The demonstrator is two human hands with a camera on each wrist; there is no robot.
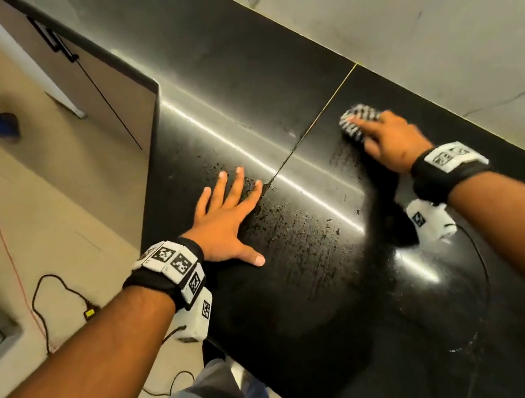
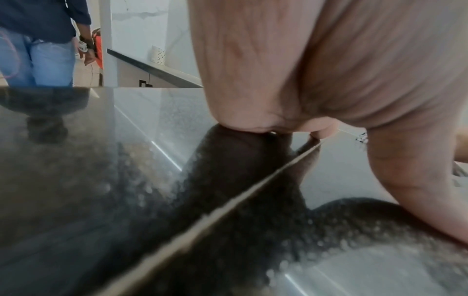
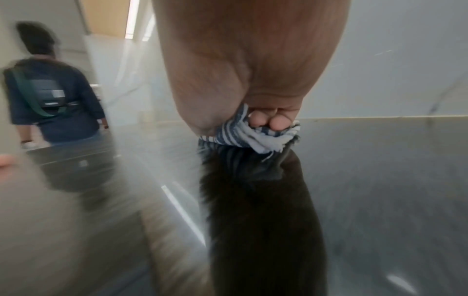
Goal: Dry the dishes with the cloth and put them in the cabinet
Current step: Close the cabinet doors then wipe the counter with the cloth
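My right hand (image 1: 383, 140) grips a bunched blue-and-white striped cloth (image 1: 357, 122) and presses it on the black countertop (image 1: 305, 296) near the marble wall. In the right wrist view my fingertips (image 3: 268, 122) curl into the cloth (image 3: 243, 134), which touches the glossy surface. My left hand (image 1: 225, 212) lies flat on the counter with fingers spread, holding nothing; the left wrist view shows its palm (image 2: 303, 80) pressed down. Water droplets (image 1: 279, 227) speckle the counter between my hands. No dishes are in view.
The counter's front edge (image 1: 152, 168) drops to the floor at left, with cabinet doors (image 1: 95, 77) under the far counter. Cables (image 1: 49, 304) lie on the floor. Another person (image 3: 53, 96) in a dark top stands beyond. The marble wall (image 1: 414, 17) bounds the counter at right.
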